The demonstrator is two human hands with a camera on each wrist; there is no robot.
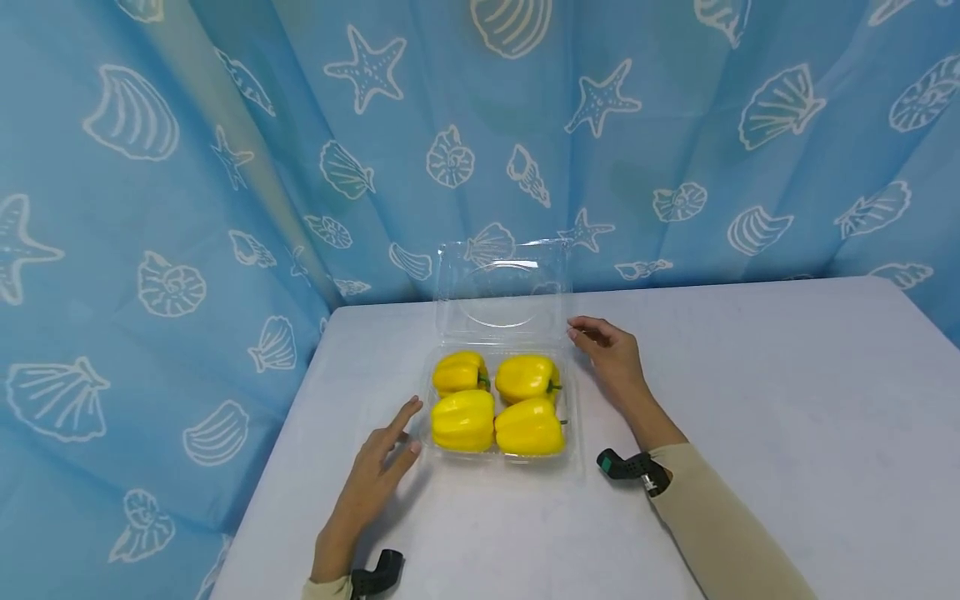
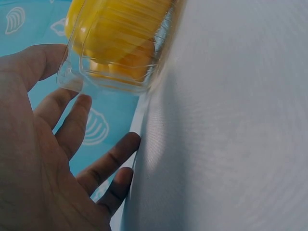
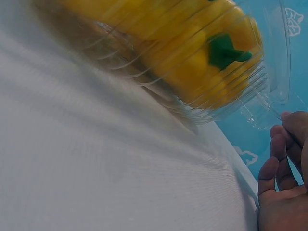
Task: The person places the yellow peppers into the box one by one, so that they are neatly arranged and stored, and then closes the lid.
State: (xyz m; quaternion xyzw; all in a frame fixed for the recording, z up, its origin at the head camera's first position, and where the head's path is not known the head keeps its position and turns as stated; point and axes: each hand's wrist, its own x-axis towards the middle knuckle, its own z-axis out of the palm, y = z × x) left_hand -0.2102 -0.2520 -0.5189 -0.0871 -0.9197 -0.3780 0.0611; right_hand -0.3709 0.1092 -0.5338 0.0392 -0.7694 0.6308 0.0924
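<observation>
A clear plastic clamshell container (image 1: 573, 433) stands on the table with its lid (image 1: 502, 300) raised at the back. Several yellow bell peppers (image 1: 462, 421) fill its base in two rows, some showing green stems. At the container's left side is my left hand (image 1: 375, 471), fingers spread; in the left wrist view, thumb and index fingertips touch the rim corner (image 2: 72, 79). My right hand (image 1: 618, 362) is by the back right corner, where thumb and index finger pinch the edge of the clear plastic near the lid's base. The right wrist view shows a green stem (image 3: 226, 52) through the ribbed wall.
A white cloth covers the table (image 1: 787, 400). Blue curtains (image 1: 637, 150) with white shell and starfish prints hang behind it and along the left. Each wrist carries a black camera mount (image 1: 630, 467).
</observation>
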